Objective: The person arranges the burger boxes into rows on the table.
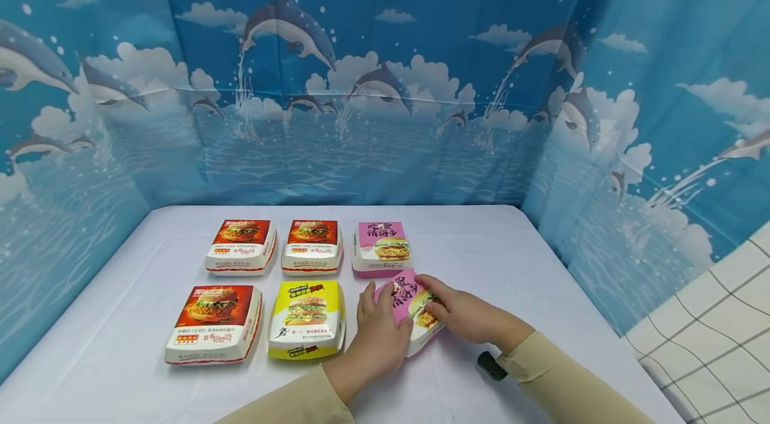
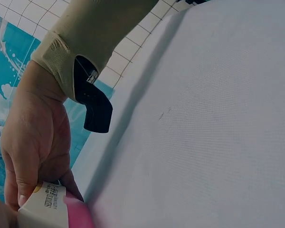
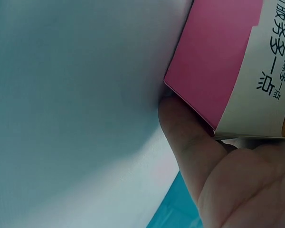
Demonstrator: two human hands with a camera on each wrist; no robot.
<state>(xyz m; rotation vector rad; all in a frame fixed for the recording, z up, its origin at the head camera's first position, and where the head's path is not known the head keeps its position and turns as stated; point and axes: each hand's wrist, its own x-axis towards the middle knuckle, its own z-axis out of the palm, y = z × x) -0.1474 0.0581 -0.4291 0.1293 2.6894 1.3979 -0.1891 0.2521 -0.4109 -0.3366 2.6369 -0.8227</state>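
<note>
A pink-and-white burger box (image 1: pixel 404 297) is held between both hands, turned at an angle and tilted. My left hand (image 1: pixel 380 332) grips its left side, fingertips on the top and thumb near the front edge. At the right side my right hand (image 1: pixel 472 317) grips it, with fingers over the far corner and the printed burger. In the right wrist view, a finger reaches under the pink lower edge of the box (image 3: pixel 213 57). The left wrist view shows the right hand (image 2: pixel 38 137) around one end of the box (image 2: pixel 47 206); the rest is cut off.
Behind it stands another pink box (image 1: pixel 380 247). To the left are a yellow box (image 1: pixel 307 320) and three red ones (image 1: pixel 210 324), (image 1: pixel 242 247), (image 1: pixel 313 247). A white cloth covers the table (image 1: pixel 481 237); dolphin-print curtains (image 1: pixel 373 143) surround it. A black device (image 1: pixel 492 366) sits by the right cuff.
</note>
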